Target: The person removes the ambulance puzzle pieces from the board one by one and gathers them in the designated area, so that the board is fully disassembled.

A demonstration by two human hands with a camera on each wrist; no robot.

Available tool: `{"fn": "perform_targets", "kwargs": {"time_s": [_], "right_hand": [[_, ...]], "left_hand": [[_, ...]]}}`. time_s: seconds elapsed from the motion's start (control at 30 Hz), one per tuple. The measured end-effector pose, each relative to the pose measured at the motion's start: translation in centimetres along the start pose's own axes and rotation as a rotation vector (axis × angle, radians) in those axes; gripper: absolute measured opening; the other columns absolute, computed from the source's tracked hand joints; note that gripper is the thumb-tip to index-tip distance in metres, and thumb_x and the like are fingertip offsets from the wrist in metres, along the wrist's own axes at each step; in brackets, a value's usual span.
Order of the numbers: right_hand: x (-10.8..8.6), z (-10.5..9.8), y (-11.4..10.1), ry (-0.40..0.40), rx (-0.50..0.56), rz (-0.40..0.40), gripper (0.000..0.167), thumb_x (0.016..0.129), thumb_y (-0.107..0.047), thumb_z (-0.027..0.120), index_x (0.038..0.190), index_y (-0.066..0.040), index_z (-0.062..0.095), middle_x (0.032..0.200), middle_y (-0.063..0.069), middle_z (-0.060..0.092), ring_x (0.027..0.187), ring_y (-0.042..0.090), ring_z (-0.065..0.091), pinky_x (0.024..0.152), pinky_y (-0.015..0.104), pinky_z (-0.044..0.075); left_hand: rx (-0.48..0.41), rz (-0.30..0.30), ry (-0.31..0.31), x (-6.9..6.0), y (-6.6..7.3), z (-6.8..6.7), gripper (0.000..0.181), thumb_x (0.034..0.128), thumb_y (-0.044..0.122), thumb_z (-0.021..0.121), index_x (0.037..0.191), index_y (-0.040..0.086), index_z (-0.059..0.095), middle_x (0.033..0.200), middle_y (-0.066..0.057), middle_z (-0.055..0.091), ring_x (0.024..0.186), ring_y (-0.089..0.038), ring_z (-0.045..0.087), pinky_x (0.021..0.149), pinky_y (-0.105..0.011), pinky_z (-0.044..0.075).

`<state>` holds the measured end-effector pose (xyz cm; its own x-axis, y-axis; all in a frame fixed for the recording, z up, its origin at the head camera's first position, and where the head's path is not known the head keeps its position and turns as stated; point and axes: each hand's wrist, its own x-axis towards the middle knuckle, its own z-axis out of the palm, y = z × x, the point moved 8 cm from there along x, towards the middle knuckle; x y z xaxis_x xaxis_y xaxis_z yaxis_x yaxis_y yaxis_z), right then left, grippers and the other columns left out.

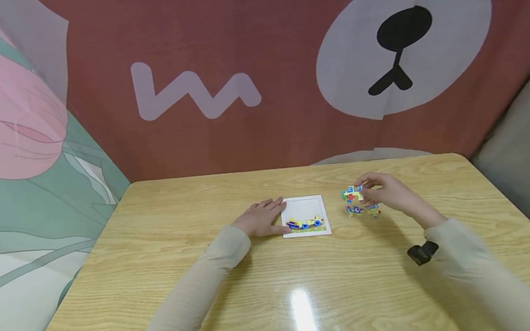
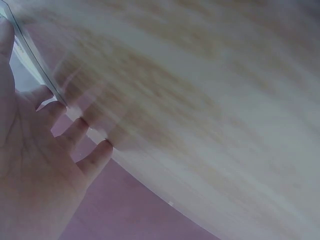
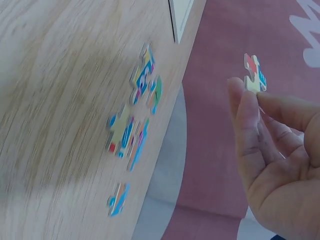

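A white puzzle tray lies on the table, with joined pieces showing a yellow and blue vehicle along its near side. My left hand rests against the tray's left edge, its fingers spread and holding nothing. To the right of the tray, my right hand is raised above the table. Between thumb and fingertips it pinches a jigsaw puzzle piece, red, pale yellow and blue. Below that hand lie several loose puzzle pieces, separate from the tray.
The wooden table runs back to a wall covering with a cartoon bear face. A black strap mount sits at the right wrist. Light reflects off the tabletop near the front. A grey surface stands at the right.
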<state>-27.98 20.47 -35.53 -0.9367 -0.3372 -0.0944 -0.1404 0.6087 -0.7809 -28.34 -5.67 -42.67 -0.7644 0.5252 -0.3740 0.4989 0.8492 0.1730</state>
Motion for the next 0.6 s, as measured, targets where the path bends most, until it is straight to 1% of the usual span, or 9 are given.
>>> {"fn": "perform_targets", "kwargs": {"time_s": [0.1, 0.17, 0.23, 0.37, 0.47, 0.6], "right_hand": [[-0.5, -0.7, 0.4, 0.014, -0.022, 0.008, 0.031, 0.098, -0.009, 0.050, 0.125, 0.007, 0.052, 0.114, 0.027, 0.057, 0.088, 0.019, 0.067, 0.077, 0.037, 0.059], [-0.7, -1.2, 0.6, 0.021, -0.021, 0.009, 0.033, 0.098, -0.010, 0.050, 0.126, 0.008, 0.051, 0.116, 0.027, 0.056, 0.089, 0.020, 0.068, 0.078, 0.037, 0.059], [-0.9, -1.6, 0.8, 0.028, -0.028, 0.015, 0.034, 0.098, -0.010, 0.051, 0.127, 0.008, 0.050, 0.116, 0.028, 0.055, 0.089, 0.016, 0.068, 0.079, 0.037, 0.059], [-1.1, -2.1, 1.2, 0.031, -0.037, 0.027, 0.036, 0.097, -0.009, 0.052, 0.129, 0.008, 0.049, 0.117, 0.027, 0.055, 0.087, 0.002, 0.062, 0.080, 0.036, 0.058], [-1.2, -2.4, 1.6, 0.032, -0.034, 0.036, 0.038, 0.096, -0.008, 0.053, 0.130, 0.008, 0.049, 0.118, 0.027, 0.055, 0.084, -0.006, 0.057, 0.079, 0.032, 0.058], [-1.4, -2.8, 2.2, 0.034, -0.024, 0.048, 0.040, 0.096, -0.007, 0.053, 0.133, 0.009, 0.046, 0.119, 0.028, 0.054, 0.082, -0.009, 0.059, 0.079, 0.029, 0.058]], "left_hand": [[-0.001, -0.001, -0.004, 0.1, 0.0, 0.0, 0.082, 0.0907, 0.068, 0.040, 0.155, 0.025, 0.011, 0.163, 0.005, 0.004, 0.151, -0.022, 0.009, 0.122, -0.049, 0.013], [-0.003, -0.002, -0.002, 0.1, -0.1, 0.1, 0.082, 0.0906, 0.068, 0.040, 0.155, 0.026, 0.011, 0.163, 0.006, 0.004, 0.151, -0.022, 0.009, 0.122, -0.050, 0.013], [-0.003, -0.002, 0.000, 0.1, -0.1, 0.1, 0.082, 0.0905, 0.068, 0.040, 0.155, 0.026, 0.011, 0.163, 0.006, 0.004, 0.151, -0.022, 0.009, 0.122, -0.050, 0.013], [-0.002, -0.001, 0.003, 0.2, -0.1, 0.2, 0.082, 0.0904, 0.068, 0.040, 0.155, 0.026, 0.012, 0.163, 0.006, 0.004, 0.151, -0.021, 0.009, 0.122, -0.049, 0.013], [-0.003, 0.001, 0.005, 0.2, -0.1, 0.2, 0.082, 0.0906, 0.068, 0.040, 0.155, 0.026, 0.012, 0.163, 0.006, 0.004, 0.151, -0.021, 0.009, 0.122, -0.049, 0.013], [0.000, 0.006, 0.011, 0.2, -0.1, 0.1, 0.082, 0.0909, 0.067, 0.040, 0.155, 0.025, 0.012, 0.163, 0.005, 0.005, 0.151, -0.022, 0.010, 0.122, -0.049, 0.014]]}}
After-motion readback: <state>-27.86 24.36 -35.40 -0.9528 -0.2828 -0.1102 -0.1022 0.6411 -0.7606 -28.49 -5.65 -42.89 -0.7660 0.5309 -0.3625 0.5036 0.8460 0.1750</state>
